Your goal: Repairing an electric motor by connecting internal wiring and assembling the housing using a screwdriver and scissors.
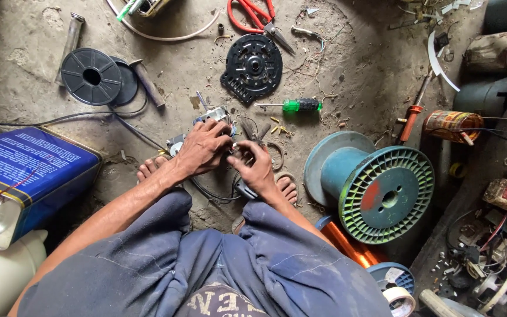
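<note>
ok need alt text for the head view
Seen from above, a seated person's left hand and right hand work together on a small metal motor part on a dirt floor. A green screwdriver, red scissors and a teal spool lie nearby.

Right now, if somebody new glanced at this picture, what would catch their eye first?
Probably the two hands at the centre: the left hand and right hand close together over a small metal part with wires on the dirt floor. Next, the big teal empty spool lying to the right, then the red-handled scissors at the top and the blue tin can on the left.
</note>
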